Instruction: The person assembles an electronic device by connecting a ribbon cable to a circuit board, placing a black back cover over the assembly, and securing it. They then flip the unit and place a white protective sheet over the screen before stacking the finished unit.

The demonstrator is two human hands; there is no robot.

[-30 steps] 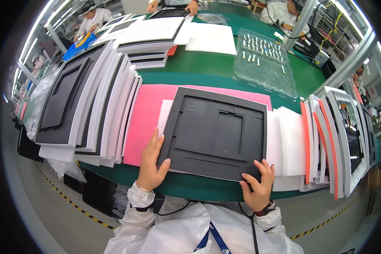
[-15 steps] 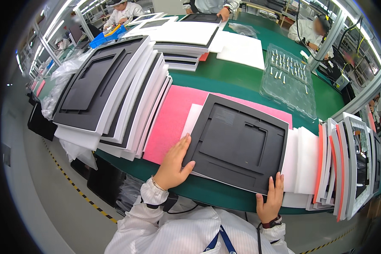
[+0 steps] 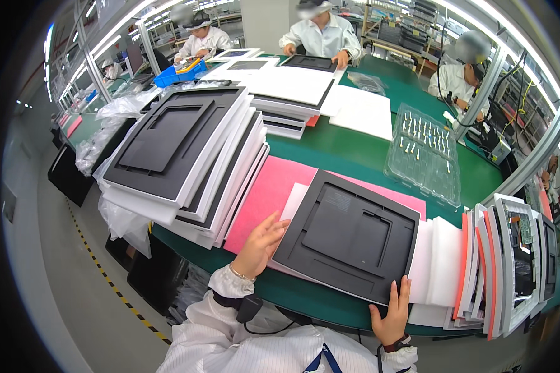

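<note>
A black rectangular plastic panel (image 3: 354, 236) with a white rim lies in front of me, recessed face up, over a pink foam sheet (image 3: 264, 193) and white sheets. My left hand (image 3: 262, 244) rests by its left edge, fingers stretched, the fingertips close to the rim; whether they touch I cannot tell. At the lower right corner, my right hand (image 3: 392, 313) lies against the edge with fingers apart. To the left stands a tall stack of similar black panels (image 3: 174, 140) layered with white foam.
White foam sheets (image 3: 430, 248) lie right of the panel, next to upright frames with orange-red sheets (image 3: 493, 267). A clear tray (image 3: 426, 168) of small parts sits behind. A blue bin (image 3: 179, 73) and more panel stacks stand farther off, with co-workers (image 3: 322, 37) around the table.
The view has tilted up, so the table sits lower in it. My left thumb no longer shows on the panel's front edge. The panel stays about where it was on the table.
</note>
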